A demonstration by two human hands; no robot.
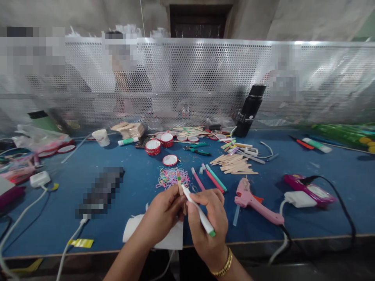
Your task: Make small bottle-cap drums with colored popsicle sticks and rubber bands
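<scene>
My left hand (163, 215) is closed round a wooden craft stick (179, 182), held upright with a green-coloured band near its top. My right hand (208, 218) grips a white marker with a green end (198, 210), its tip touching the stick. Both hands hover over a white paper sheet (172, 237) at the near edge of the blue table (140, 195). Just beyond the stick lies a heap of coloured rubber bands (170, 177).
Pink and teal markers (211, 177), a pile of craft sticks (234, 163), a pink glue gun (254, 203), red-rimmed lids (159, 145), pliers (197, 149), a black bottle (249, 111), chargers and cables lie about. A perforated metal screen (187, 82) backs the table; people sit behind it.
</scene>
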